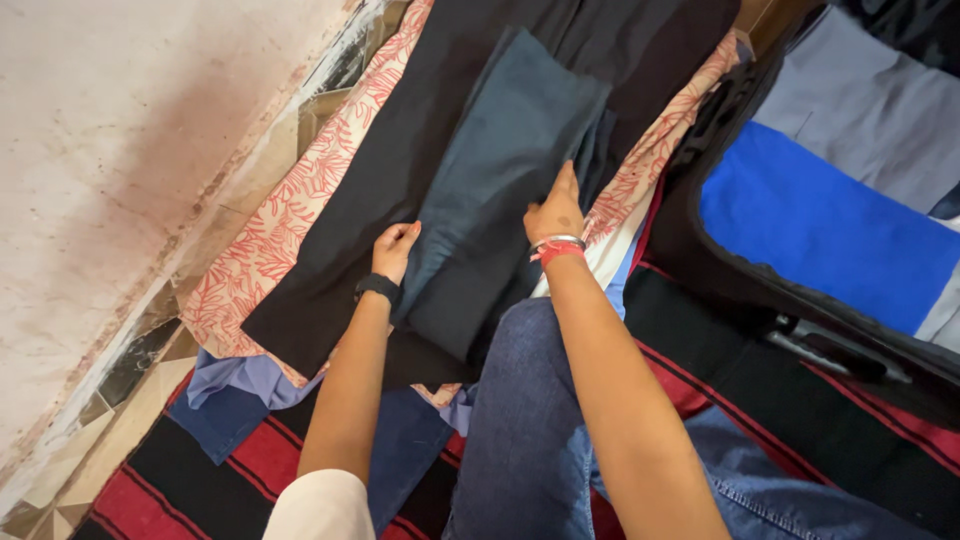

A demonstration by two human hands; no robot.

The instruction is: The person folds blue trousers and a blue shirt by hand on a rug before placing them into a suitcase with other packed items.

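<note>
My left hand [393,250] pinches the near edge of the grey folded trousers [490,190] while my right hand [556,212] lies flat on them, fingers together, atop the black cloth [350,260], folded narrow but not yet in the open suitcase [760,290] alongside.

Black garment [400,170] top cut by frame edge; suitcase [760,290] cropped right; left fingertips [405,232] tucked under cloth.

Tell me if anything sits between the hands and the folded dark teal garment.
Nothing visible does. The left hand already grips the folded dark teal garment at its left edge, and the right hand presses on its right edge. It lies on a black garment.
</note>
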